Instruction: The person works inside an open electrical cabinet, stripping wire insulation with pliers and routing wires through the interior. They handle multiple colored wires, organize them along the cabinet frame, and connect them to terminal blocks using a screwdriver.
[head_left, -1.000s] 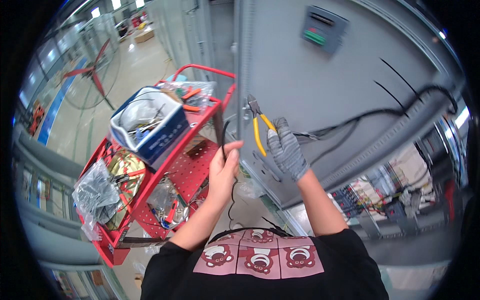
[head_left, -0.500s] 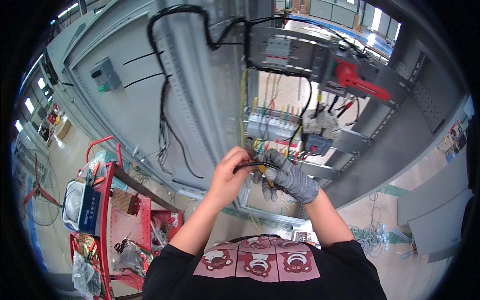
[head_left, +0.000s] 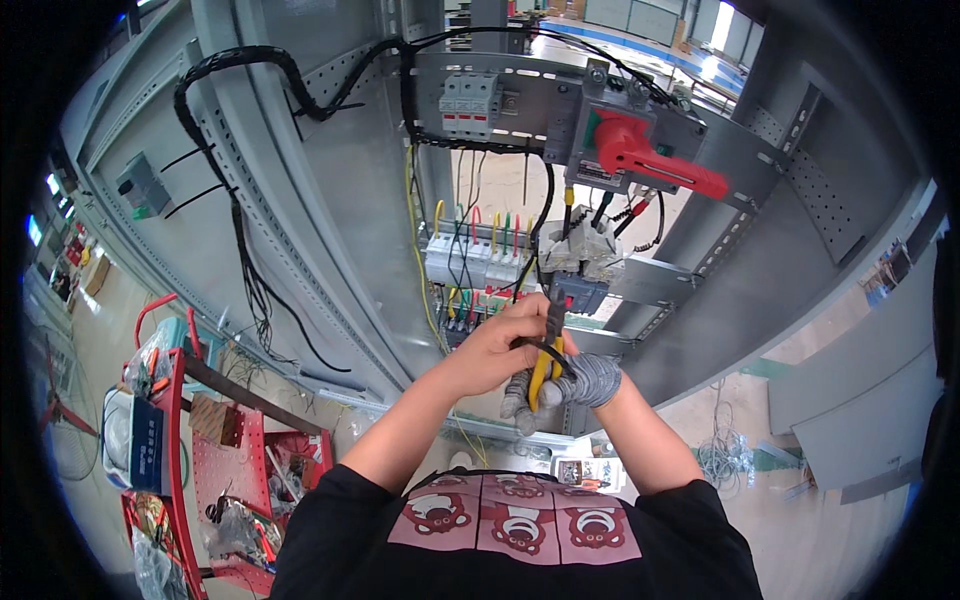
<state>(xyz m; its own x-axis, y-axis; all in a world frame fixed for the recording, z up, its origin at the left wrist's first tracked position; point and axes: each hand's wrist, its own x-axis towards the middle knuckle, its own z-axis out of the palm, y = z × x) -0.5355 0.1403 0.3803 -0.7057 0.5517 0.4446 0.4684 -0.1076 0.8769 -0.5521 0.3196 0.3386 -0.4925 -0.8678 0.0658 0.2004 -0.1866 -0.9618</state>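
Note:
My left hand [head_left: 492,350] is bare, its fingers pinched on a thin black cable [head_left: 538,346] in front of the open cabinet. Close against it, my right hand [head_left: 588,380] in a grey knit glove grips yellow-handled pliers [head_left: 543,374]. Their jaws are hard to make out behind the fingers and a dark upright piece. Just beyond my hands stand a row of modular breakers [head_left: 470,262] with coloured wires and a dark switching device [head_left: 575,292] partly under clear plastic.
A red rotary handle [head_left: 650,158] juts out at the upper right. Black harnesses [head_left: 245,55] run along the cabinet frame and the door at left. A red tool cart [head_left: 225,462] stands at lower left. Coiled wire [head_left: 722,455] lies on the floor at right.
My view has turned to the right, so the cabinet appears further left. Both hands have moved closer together, and the pliers' yellow handles now show more, pointing up toward the cabinet.

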